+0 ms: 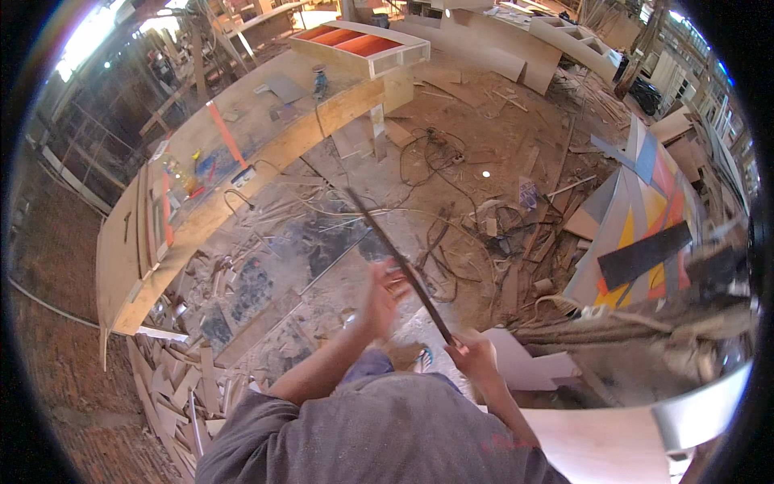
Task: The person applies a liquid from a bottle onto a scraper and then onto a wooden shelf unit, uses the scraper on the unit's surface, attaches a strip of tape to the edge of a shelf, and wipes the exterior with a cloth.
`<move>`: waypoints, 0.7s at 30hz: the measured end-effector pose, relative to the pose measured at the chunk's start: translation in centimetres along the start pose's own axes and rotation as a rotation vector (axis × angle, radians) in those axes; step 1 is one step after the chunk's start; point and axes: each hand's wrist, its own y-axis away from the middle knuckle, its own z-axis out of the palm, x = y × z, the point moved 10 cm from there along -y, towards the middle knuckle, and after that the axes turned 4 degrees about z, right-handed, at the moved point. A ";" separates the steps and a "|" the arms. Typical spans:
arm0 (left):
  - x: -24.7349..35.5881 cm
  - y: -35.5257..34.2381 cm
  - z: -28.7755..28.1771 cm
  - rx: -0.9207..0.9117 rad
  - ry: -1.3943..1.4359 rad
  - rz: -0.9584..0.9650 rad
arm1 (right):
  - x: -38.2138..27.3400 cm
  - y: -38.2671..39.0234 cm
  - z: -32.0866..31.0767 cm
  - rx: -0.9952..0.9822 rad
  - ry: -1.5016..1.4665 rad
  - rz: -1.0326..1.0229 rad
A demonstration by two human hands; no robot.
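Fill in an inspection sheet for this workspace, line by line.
Surface: long wooden workbench, with orange strips and a blue tool on top.
Job's things: one long, narrow dark strip, held at a slant.
Clutter: wood offcuts heaped on the floor, lower left.
Hands: right hand grips the strip's lower end; left hand is blurred beside it, contact unclear.
Cables: dark cables tangled on the floor beyond the hands.
Surroundings: brick wall at left, multicoloured panel at right.
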 end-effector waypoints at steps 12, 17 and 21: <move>7.2 -36.4 9.5 -0.092 -0.509 -0.217 | 4.8 -41.9 -10.2 -0.029 0.046 -0.144; 11.8 -57.2 14.1 -0.043 -0.764 -0.010 | 20.4 -45.7 -19.9 0.244 0.056 0.446; 19.5 -76.6 17.7 0.101 -0.884 0.327 | 32.4 -44.8 -25.9 0.500 0.180 0.534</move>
